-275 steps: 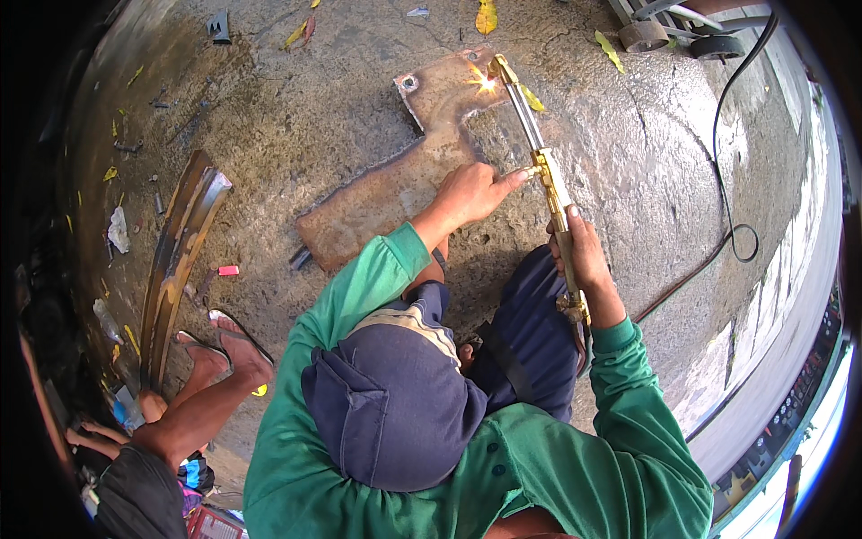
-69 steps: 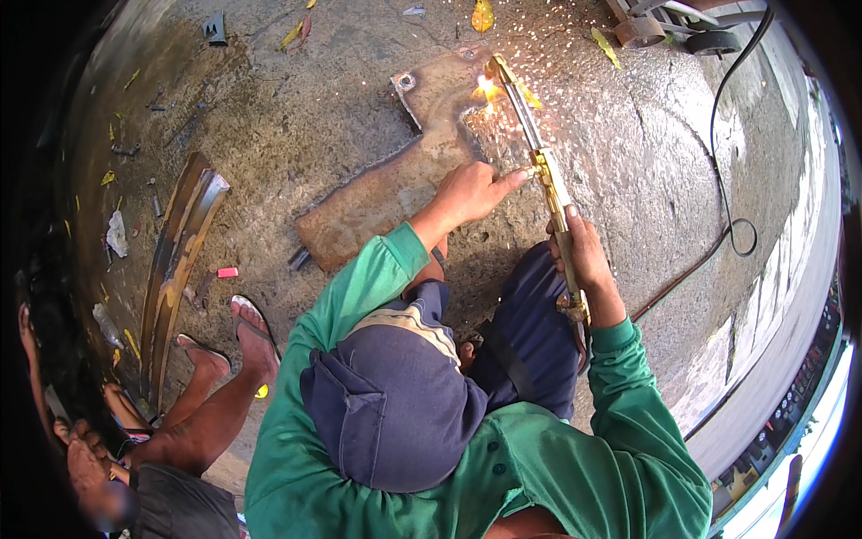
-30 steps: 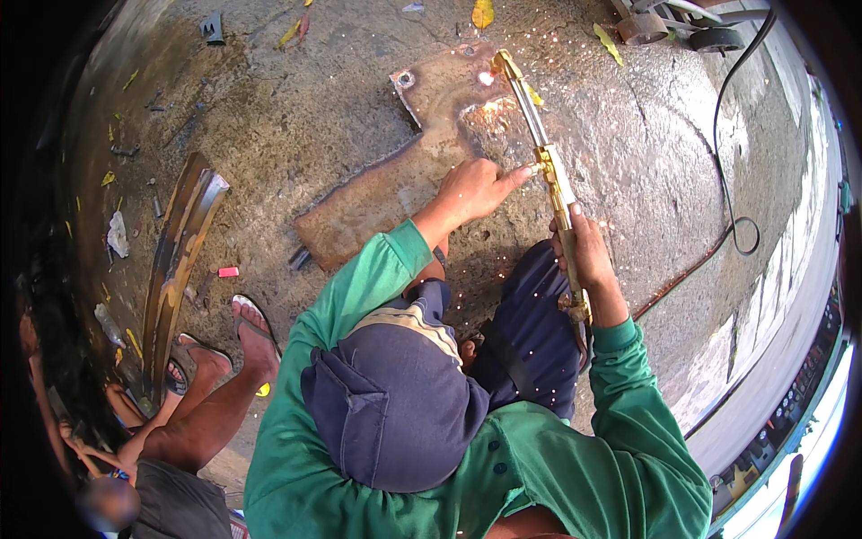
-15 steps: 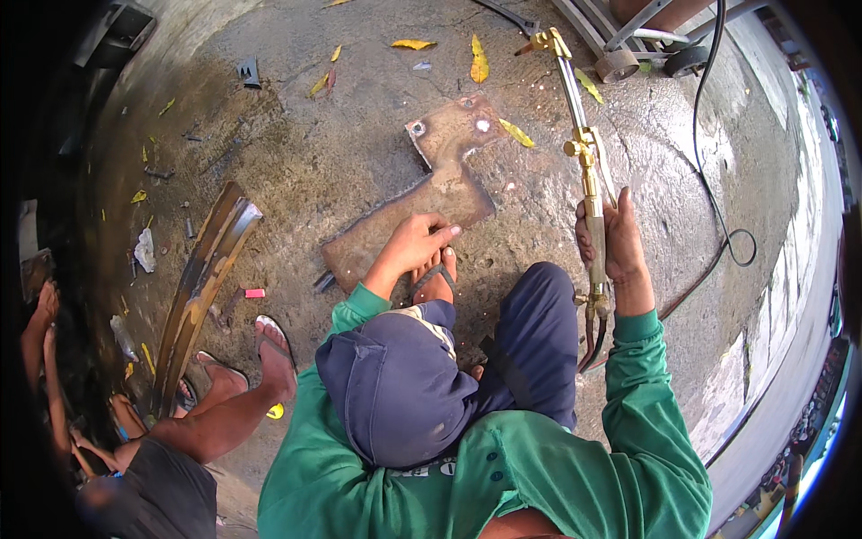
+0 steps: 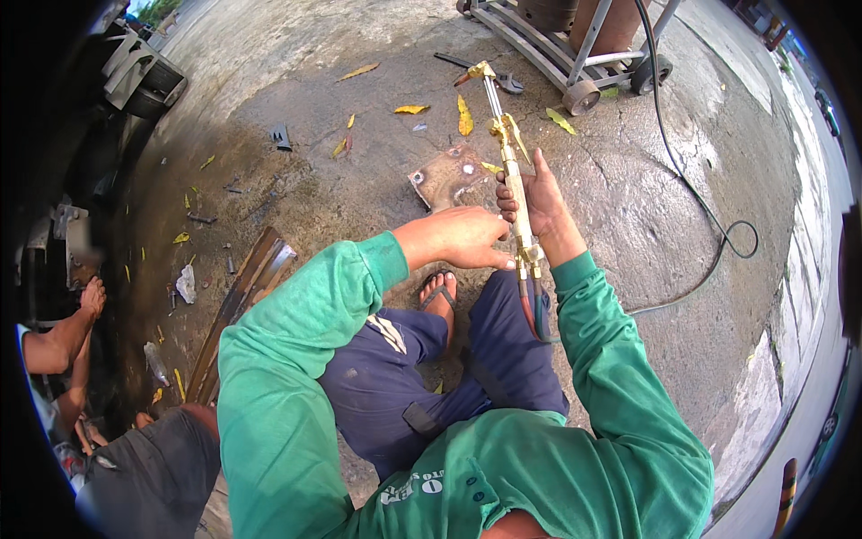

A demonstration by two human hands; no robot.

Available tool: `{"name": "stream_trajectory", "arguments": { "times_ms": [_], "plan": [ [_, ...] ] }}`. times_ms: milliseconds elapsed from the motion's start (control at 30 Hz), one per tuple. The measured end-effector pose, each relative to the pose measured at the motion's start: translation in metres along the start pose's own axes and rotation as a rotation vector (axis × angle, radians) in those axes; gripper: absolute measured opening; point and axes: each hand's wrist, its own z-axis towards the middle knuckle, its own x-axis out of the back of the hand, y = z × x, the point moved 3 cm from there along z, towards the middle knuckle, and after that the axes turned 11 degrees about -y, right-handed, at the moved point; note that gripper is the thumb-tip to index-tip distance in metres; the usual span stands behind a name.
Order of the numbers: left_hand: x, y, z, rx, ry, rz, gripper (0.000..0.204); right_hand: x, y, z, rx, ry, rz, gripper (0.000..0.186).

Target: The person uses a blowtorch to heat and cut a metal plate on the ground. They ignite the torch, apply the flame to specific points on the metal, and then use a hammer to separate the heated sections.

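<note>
My right hand (image 5: pixel 540 202) is closed around the grip of a brass cutting torch (image 5: pixel 507 157), whose head points up and away from me. My left hand (image 5: pixel 467 238) is curled beside the torch's lower valves, its fingertips partly hidden, so I cannot make out what they grip. No flame or sparks show at the nozzle. Red and dark hoses (image 5: pixel 530 305) drop from the torch over my knee. A rusty steel plate (image 5: pixel 435 184) with holes lies on the concrete beyond, partly covered by my left hand. My sandalled foot (image 5: pixel 438 305) is below that hand.
A wheeled cart (image 5: pixel 593 72) carrying cylinders stands ahead, with an adjustable wrench (image 5: pixel 507 83) near it. A long cable (image 5: pixel 709 216) loops on the right. Curved steel strips (image 5: pixel 256 274), scraps and leaves lie left. Other people's limbs (image 5: pixel 63 350) and dark machinery (image 5: pixel 135 76) are at the far left.
Sparks and glow at the plate are gone. The torch has lifted off the plate and turned upright. My left hand moved down to its lower valves, and the view has tilted toward the yard.
</note>
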Motion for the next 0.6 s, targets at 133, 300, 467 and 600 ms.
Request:
{"name": "stream_trajectory", "arguments": {
  "times_ms": [133, 300, 467, 600],
  "plan": [
    [-0.025, 0.001, -0.003, 0.061, 0.105, 0.007, 0.053, -0.014, -0.001, 0.002, -0.012, -0.106, 0.054, 0.085],
    [-0.048, -0.005, -0.005, -0.017, 0.209, -0.130, 0.052, -0.006, 0.005, 0.009, -0.024, -0.116, 0.017, 0.077],
    [-0.062, -0.008, 0.001, 0.022, 0.278, -0.324, 0.048, -0.002, 0.004, -0.004, 0.041, -0.059, 0.115, 0.079],
    [-0.080, -0.010, 0.011, 0.009, 0.317, -0.782, 0.033, -0.007, 0.005, -0.014, 0.074, -0.097, 0.181, 0.086]
  ]
}}
